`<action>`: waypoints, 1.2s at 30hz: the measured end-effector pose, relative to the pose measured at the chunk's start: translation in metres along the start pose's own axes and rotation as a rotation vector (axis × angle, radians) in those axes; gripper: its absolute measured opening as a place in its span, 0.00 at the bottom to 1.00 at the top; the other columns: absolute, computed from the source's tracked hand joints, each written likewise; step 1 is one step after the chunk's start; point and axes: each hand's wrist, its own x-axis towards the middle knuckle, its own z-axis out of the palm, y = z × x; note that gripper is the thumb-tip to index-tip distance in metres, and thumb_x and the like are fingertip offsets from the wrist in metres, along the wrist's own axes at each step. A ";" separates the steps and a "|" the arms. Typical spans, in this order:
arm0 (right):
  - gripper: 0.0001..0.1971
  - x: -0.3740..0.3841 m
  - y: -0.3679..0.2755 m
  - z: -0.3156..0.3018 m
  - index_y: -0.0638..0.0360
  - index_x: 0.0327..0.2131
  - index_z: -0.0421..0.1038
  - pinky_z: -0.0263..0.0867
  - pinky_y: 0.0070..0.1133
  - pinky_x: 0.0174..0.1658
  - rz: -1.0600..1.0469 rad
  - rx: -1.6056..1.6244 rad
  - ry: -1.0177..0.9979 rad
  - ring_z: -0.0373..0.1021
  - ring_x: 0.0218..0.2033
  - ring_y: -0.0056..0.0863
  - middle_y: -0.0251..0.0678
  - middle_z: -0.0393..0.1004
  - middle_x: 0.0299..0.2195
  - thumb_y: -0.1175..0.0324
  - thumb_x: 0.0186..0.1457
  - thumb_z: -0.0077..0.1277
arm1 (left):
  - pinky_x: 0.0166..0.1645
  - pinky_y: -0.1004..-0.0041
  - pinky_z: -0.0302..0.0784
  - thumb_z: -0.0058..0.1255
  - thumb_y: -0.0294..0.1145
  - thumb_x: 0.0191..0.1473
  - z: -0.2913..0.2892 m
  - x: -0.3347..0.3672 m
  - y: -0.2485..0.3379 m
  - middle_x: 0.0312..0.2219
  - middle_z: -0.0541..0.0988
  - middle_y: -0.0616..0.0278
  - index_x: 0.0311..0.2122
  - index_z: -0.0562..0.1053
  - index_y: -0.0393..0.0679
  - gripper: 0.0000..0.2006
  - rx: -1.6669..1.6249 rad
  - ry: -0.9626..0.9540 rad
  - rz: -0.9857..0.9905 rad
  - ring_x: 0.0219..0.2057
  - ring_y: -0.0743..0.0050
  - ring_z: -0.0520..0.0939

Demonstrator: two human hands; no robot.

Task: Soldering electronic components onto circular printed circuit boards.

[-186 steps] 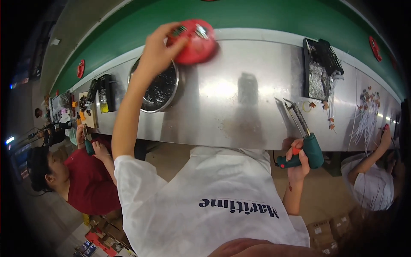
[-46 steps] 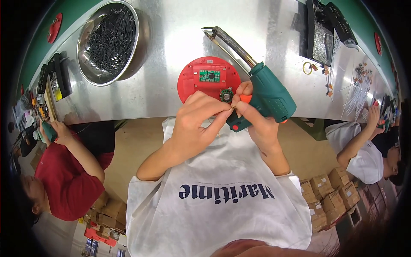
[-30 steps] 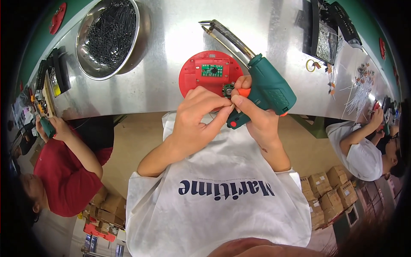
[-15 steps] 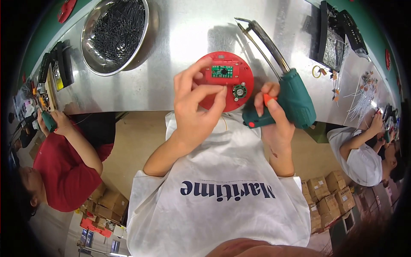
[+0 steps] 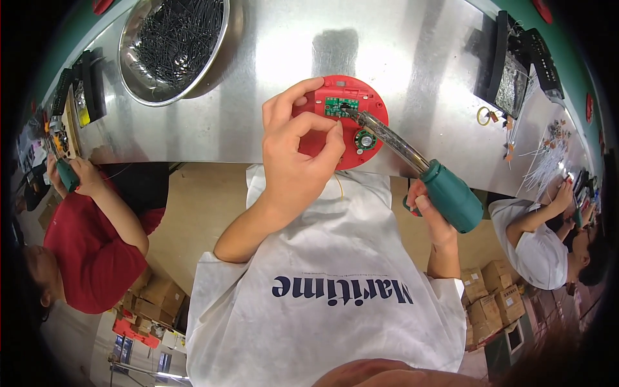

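Observation:
A round red plastic housing [image 5: 377,122] lies at the table's near edge, with a small green circuit board [image 5: 334,105] and a round speaker-like part [image 5: 365,140] on it. Over its left side, my left hand [image 5: 293,151] pinches thumb and forefinger together. The pinch appears to hold a thin yellow wire [image 5: 340,187], whose tail hangs below the housing; its held end is too fine to see clearly. My right hand [image 5: 437,216] grips a green soldering gun [image 5: 453,197] from the right, fingers partly hidden behind it. The gun's tip meets the board's right part.
At the back left stands a metal bowl [image 5: 221,51] full of short black wires. Farther right are a black tray [image 5: 496,61], a yellow ring [image 5: 483,116] and a bundle of white wires [image 5: 548,155]. Co-workers sit at both sides; cardboard boxes [image 5: 493,303] are stacked behind.
My right hand has moved down and right and turned the soldering gun, bringing its tip from above the table onto the circuit board. The left hand keeps its pinch almost in place.

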 end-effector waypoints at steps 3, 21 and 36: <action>0.07 0.000 -0.001 -0.001 0.67 0.31 0.74 0.64 0.21 0.30 0.014 -0.008 0.002 0.68 0.25 0.24 0.36 0.70 0.26 0.77 0.45 0.58 | 0.57 0.65 0.67 0.61 0.19 0.47 0.000 0.000 -0.001 0.53 0.76 0.53 0.29 0.79 0.38 0.03 0.001 -0.003 -0.003 0.52 0.60 0.72; 0.09 0.002 0.000 -0.002 0.63 0.28 0.73 0.60 0.24 0.25 -0.099 -0.196 0.013 0.64 0.20 0.30 0.36 0.69 0.23 0.77 0.38 0.59 | 0.56 0.67 0.68 0.60 0.19 0.46 0.000 0.003 0.003 0.52 0.77 0.56 0.28 0.79 0.38 0.03 0.020 -0.013 -0.031 0.51 0.63 0.72; 0.14 0.003 0.013 -0.006 0.66 0.31 0.70 0.63 0.19 0.23 -0.268 -0.234 -0.057 0.69 0.22 0.23 0.33 0.67 0.24 0.66 0.49 0.62 | 0.55 0.67 0.68 0.60 0.19 0.46 -0.001 0.003 0.004 0.51 0.77 0.58 0.27 0.79 0.38 0.03 0.024 -0.017 -0.043 0.49 0.64 0.72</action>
